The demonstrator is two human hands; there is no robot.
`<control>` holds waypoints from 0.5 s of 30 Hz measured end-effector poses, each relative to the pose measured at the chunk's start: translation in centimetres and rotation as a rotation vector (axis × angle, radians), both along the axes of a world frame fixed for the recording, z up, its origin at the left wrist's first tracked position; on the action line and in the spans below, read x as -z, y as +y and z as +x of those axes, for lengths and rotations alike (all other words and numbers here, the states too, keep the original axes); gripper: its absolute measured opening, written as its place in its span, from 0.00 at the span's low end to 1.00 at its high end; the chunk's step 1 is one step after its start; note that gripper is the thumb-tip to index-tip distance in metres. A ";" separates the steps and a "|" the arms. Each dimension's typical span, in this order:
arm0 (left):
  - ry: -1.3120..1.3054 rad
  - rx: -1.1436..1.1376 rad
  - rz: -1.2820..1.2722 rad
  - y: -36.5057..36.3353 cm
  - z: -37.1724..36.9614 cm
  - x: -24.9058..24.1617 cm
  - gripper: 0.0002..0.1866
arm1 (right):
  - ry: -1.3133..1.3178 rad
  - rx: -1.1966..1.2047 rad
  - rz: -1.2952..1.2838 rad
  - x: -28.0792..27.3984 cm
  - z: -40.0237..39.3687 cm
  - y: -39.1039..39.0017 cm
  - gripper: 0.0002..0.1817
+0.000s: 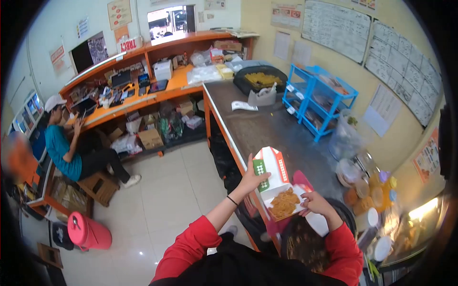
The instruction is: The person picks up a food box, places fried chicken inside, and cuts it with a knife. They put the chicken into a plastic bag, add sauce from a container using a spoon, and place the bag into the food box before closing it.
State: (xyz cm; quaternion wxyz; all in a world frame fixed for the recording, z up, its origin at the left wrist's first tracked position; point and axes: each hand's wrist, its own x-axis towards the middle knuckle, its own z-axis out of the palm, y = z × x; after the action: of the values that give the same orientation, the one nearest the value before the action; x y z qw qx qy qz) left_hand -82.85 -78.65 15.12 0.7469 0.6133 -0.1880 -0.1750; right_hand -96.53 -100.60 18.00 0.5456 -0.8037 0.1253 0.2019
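Observation:
A white, orange and green cardboard takeaway box (273,159) is held with its lid raised, over the near edge of the dark table. Golden-brown fried food (285,202), which looks like fried chicken, lies in its lower half. My left hand (252,181) grips the box on its left side, with the thumb across the green panel. At the right, my right hand (316,204) has its fingers closed on the edge of the lower half. Beneath the box and right forearm is a large dark round pan (305,252), partly hidden.
A blue rack (317,102), a grey holder (263,97), a paper receipt (244,106) and a black tray of yellow food (260,78) stand on the dark table (238,128). Tubs and bottles (367,195) crowd the right. A seated person (64,138) is left, near a red bucket (89,231).

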 end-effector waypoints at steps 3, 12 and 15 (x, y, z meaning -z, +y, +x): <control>-0.265 -0.189 0.152 -0.7 8.5 1.6 0.43 | -0.107 -0.223 -0.185 8.1 10.6 -3.0 0.15; -0.543 -0.290 0.582 -5.9 26.6 6.8 0.28 | -0.018 0.036 -0.127 11.1 28.5 1.4 0.24; -0.667 -0.177 0.475 -9.1 31.3 7.4 0.28 | -0.700 0.278 -0.324 8.9 34.9 1.8 0.39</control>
State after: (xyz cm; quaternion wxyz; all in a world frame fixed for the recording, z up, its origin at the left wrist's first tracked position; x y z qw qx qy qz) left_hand -51.50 -87.75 7.72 0.4948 0.8055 -0.3206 0.0596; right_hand -61.64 -98.81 9.05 0.4439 -0.8747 0.0696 -0.1818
